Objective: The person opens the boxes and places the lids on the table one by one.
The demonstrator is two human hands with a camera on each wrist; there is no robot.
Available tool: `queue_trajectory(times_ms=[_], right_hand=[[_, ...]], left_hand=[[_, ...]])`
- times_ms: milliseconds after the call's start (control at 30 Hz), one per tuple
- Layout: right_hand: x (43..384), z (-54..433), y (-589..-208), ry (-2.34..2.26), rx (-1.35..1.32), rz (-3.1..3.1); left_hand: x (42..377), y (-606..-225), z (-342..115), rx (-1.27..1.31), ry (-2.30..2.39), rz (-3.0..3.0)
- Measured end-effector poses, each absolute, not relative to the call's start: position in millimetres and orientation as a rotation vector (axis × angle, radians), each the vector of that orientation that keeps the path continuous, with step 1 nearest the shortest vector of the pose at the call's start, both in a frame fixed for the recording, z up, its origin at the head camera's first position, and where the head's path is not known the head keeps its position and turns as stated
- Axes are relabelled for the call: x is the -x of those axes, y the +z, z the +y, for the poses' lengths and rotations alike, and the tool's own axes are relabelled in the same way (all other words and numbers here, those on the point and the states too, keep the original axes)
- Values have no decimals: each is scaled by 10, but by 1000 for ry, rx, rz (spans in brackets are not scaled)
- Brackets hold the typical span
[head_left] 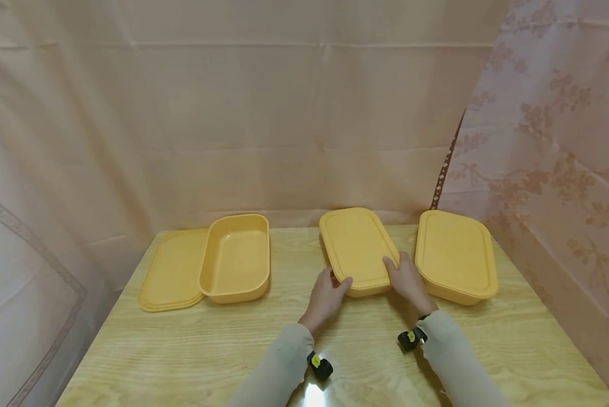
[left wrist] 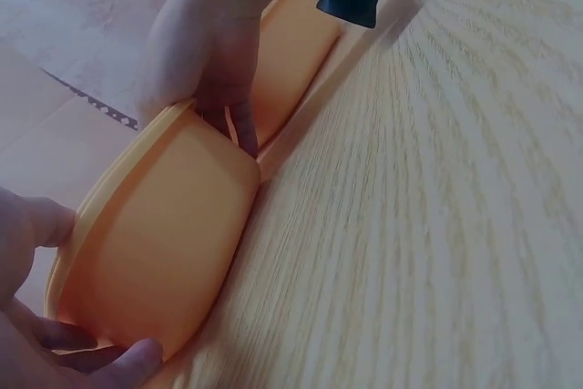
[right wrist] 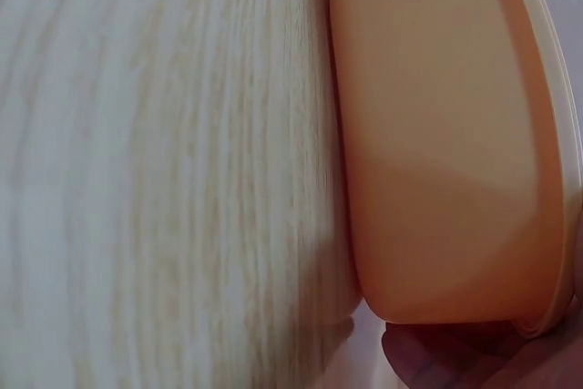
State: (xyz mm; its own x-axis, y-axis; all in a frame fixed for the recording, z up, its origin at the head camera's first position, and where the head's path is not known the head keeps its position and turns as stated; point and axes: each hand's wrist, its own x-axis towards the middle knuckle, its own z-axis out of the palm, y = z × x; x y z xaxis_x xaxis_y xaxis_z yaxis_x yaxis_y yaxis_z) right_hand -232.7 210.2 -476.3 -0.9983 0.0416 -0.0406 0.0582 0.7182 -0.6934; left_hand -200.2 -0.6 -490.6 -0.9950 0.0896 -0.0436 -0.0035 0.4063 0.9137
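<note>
A yellow lidded food container [head_left: 357, 246] sits turned at a slant on the table, right of centre in the head view. My left hand [head_left: 326, 298] grips its near left corner, thumb on the lid's edge and fingers against the side. At the near right corner, my right hand [head_left: 408, 282] holds it with the thumb on top of the lid. The left wrist view shows the container's side wall [left wrist: 164, 234] between both hands, its base close to the wood. In the right wrist view, the right hand's fingers [right wrist: 446, 353] wrap the lower end.
A second lidded yellow container [head_left: 456, 254] stands just right of my right hand. On the left, an uncovered yellow container [head_left: 239, 257] overlaps a flat yellow lid [head_left: 174, 271]. Behind the wooden table [head_left: 182, 356] hangs a beige curtain [head_left: 233, 124]; a floral cloth [head_left: 564, 169] hangs at right.
</note>
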Motion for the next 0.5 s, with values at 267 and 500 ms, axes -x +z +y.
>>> queue_trajectory(times_ms=[267,500], right_hand=[[2326,2110,-4811,-1177,-87,2913],[2339,2118,-4784,-1205,-86,2907]], left_hand=[[1986,-4915,5,-78,1656,2581],[1988,-4891,15,-85,1644,2583]])
